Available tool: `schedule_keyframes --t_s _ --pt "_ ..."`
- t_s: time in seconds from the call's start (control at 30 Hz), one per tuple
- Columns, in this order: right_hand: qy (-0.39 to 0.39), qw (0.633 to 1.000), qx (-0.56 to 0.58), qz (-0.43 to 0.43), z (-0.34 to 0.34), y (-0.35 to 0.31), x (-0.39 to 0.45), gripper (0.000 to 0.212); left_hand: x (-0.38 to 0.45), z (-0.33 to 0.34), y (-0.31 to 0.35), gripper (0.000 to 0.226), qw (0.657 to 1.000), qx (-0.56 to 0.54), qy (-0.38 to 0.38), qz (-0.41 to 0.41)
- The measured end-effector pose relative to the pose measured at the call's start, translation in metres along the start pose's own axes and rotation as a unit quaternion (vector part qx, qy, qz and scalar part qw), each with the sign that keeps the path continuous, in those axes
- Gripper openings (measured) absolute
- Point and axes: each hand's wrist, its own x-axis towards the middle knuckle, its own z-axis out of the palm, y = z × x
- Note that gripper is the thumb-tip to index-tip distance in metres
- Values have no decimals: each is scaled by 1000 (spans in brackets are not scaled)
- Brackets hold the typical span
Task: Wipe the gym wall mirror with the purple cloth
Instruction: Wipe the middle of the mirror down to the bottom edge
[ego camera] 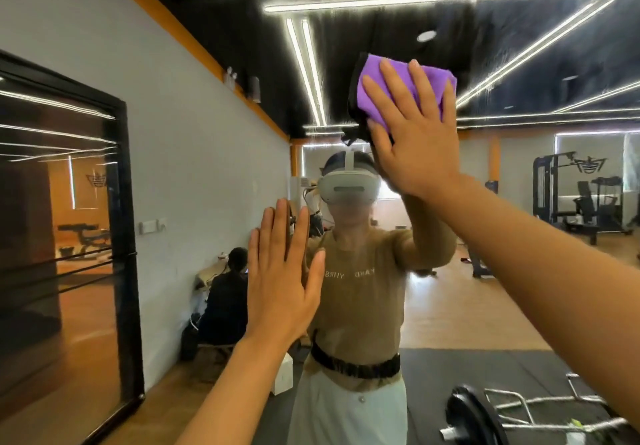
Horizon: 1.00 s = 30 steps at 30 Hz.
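Observation:
The wall mirror fills most of the view and reflects the gym and a person with a headset. High on the glass, my right hand presses the folded purple cloth flat against the mirror with straight, spread fingers. The cloth shows above and between those fingers, and its dark reflection lies just to its left. Lower and to the left, my left hand lies flat on the glass with straight fingers and holds nothing.
A grey wall with a black-framed glass door runs along the left. Reflected in the mirror are a seated person, weight machines at the right and a barbell plate on a black floor mat.

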Motion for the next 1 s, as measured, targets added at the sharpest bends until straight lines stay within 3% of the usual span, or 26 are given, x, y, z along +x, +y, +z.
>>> schedule_keyframes --t_s 0.1,0.33,0.57,0.7,0.8,0.9,1.0 --pt "6 1000 6 -4 3 -18 -36 54 0 -1 0 64 1000 6 -2 -1" --pt "-90 989 4 -121 1 -52 -197 53 -1 -2 -6 65 1000 -14 -13 9" --pt "-116 957 -32 -263 -4 -20 -127 56 -2 -11 -18 65 999 -9 -32 34" --pt "-49 988 -23 -142 -1 -20 -31 56 -8 -10 -22 80 999 -2 -1 -46" --pt "-13 999 -10 -34 4 -30 10 56 -12 -8 -32 80 998 10 9 -60" --pt "22 999 19 16 11 -56 -17 55 -13 -9 -41 76 999 4 13 -42" --pt "-26 999 8 -39 15 -85 -95 57 -14 -12 -49 71 999 -17 19 -25"
